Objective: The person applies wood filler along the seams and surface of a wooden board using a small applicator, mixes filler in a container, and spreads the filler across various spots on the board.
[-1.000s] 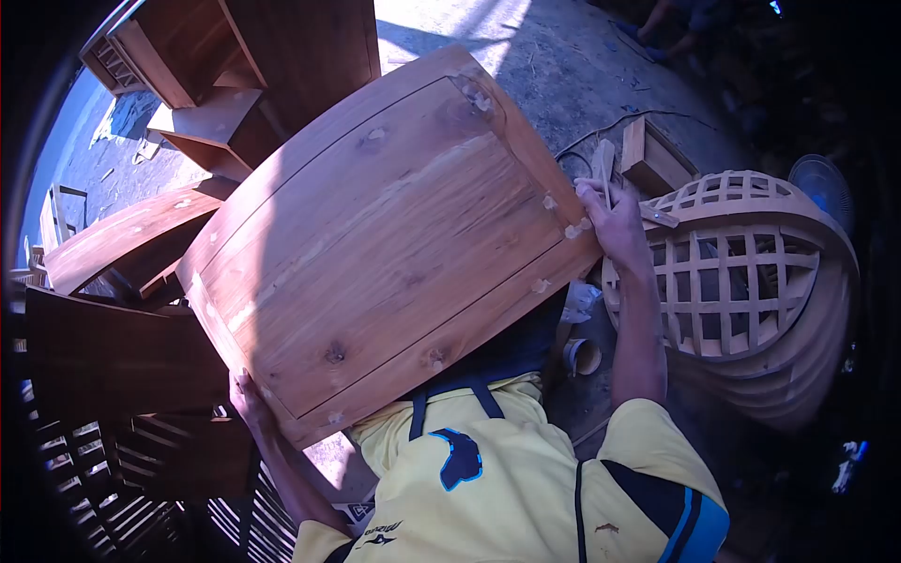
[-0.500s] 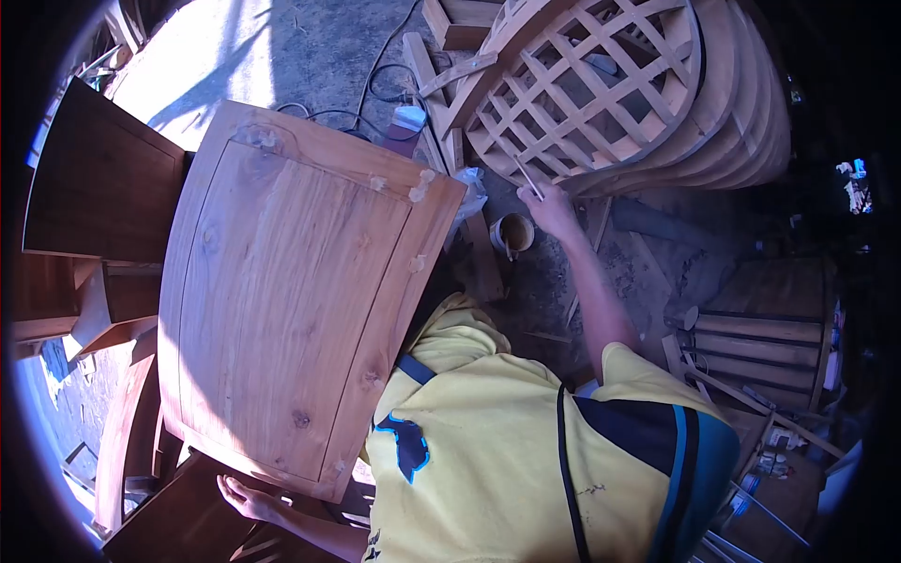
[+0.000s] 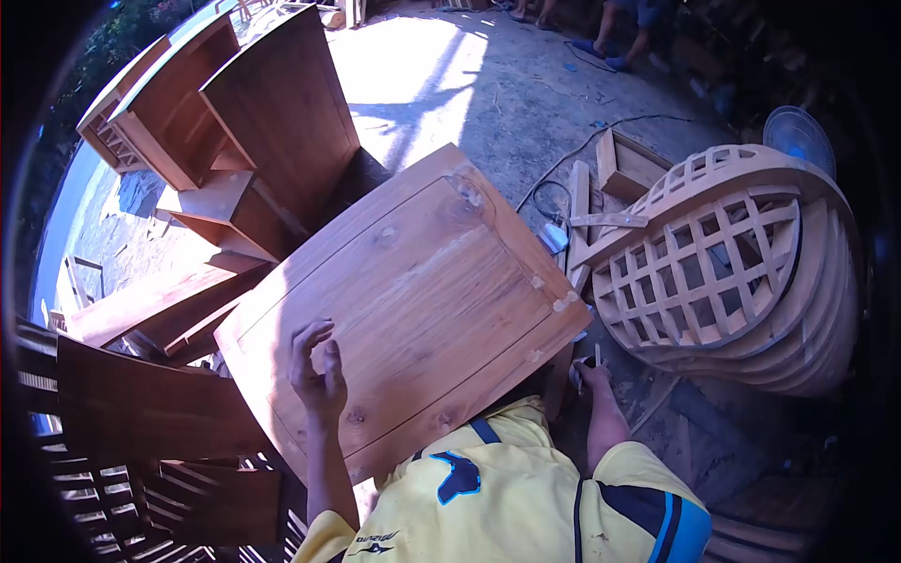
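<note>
A broad wooden panel [image 3: 404, 300] with a framed border and several pale filler-like patches lies in front of me. My left hand [image 3: 317, 371] is raised over its near left part, fingers loosely curled and apart from the thumb, with nothing in them. Beyond the panel's right edge, my right hand [image 3: 591, 373] is low near the floor. Its fingers close on a thin, pale stick-like tool [image 3: 598, 355], whose lower end is hidden. The can seen earlier in that area cannot be made out clearly now.
A curved wooden lattice frame [image 3: 704, 267] stands at the right, with a fan [image 3: 798, 141] behind it. Dark wooden cabinet parts [image 3: 282, 122] stand at the upper left. A cable [image 3: 601, 136] crosses the floor. Other people's legs [image 3: 629, 38] show at the top.
My left hand has risen from beside the panel's lower edge to above its surface. My right hand has drawn back from the lattice, lower toward the panel. The view has turned left.
</note>
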Tool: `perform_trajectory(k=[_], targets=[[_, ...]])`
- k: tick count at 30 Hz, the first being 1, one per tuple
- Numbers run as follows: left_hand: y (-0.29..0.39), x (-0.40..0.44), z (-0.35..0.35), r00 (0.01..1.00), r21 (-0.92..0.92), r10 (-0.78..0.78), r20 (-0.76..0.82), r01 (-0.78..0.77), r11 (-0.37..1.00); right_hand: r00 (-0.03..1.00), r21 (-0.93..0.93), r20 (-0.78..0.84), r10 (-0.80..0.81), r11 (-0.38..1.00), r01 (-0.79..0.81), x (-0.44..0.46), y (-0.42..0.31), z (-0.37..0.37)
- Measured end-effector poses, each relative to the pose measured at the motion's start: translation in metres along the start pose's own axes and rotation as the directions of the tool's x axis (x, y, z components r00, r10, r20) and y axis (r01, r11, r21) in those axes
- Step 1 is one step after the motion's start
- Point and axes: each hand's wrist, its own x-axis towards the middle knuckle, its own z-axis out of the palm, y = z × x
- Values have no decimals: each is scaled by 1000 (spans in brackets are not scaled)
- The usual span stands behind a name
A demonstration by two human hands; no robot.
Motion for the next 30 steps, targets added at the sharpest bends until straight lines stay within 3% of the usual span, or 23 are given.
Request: perform_trajectory(k=[6, 8, 10, 12, 13, 15, 16, 17, 20, 23, 24, 25, 26, 28, 29, 30], targets=[[22, -16, 51, 980, -211, 64, 187, -24, 977, 1000, 166, 20, -11, 986, 8, 59, 38, 25], [21, -26, 52, 979, -213, 79, 189, -38, 976, 1000, 120, -6, -26, 992, 27, 39, 21, 9], [19, -33, 45, 972, -203, 99, 215, -54, 978, 989, 11, -107, -101, 995, 103, 13, 22, -20], [18, -40, 40, 962, -317, 5, 272, 85, 945, 953, -18, -214, -216, 976, 217, 1, 40, -49], [16, -42, 41, 965, -310, 10, 261, 74, 948, 923, -10, -272, -273, 960, 281, -9, 48, -67], [9, -46, 45, 952, -369, -22, 304, 139, 919, 868, 73, -306, -392, 899, 431, -69, 38, -122], [2, -51, 48, 906, -379, -45, 421, 221, 899, 847, -41, -253, -468, 880, 474, -132, 15, -159], [6, -46, 50, 906, -377, -43, 420, 217, 901, 824, -153, -191, -534, 845, 512, -196, -14, -197], [33, -26, 61, 770, -322, 89, 632, 157, 934, 676, -66, -185, -714, 695, 716, -283, -50, -267], [72, -3, 71, 694, -358, 223, 685, 53, 932, 547, -27, -52, -836, 549, 836, -369, -102, -313], [83, 0, 77, 698, -355, 225, 680, 46, 934, 409, -140, -77, -909, 416, 898, -390, -119, -318], [92, 2, 83, 709, -351, 304, 637, -85, 933, 260, -254, -82, -962, 272, 928, -408, -135, -318], [100, 2, 86, 708, -336, 381, 595, -212, 918, 251, -253, -77, -965, 262, 931, -426, -153, -313], [111, 3, 86, 711, -261, 349, 611, -235, 936, 31, -236, -29, -999, 37, 971, -448, -189, -297], [112, 4, 83, 712, -191, 315, 628, -252, 949, 146, -285, 153, -977, 97, 954, -435, -207, -290], [109, 3, 79, 775, -172, 315, 548, -264, 949, 29, -239, 222, -975, -25, 971, -438, -225, -277]])
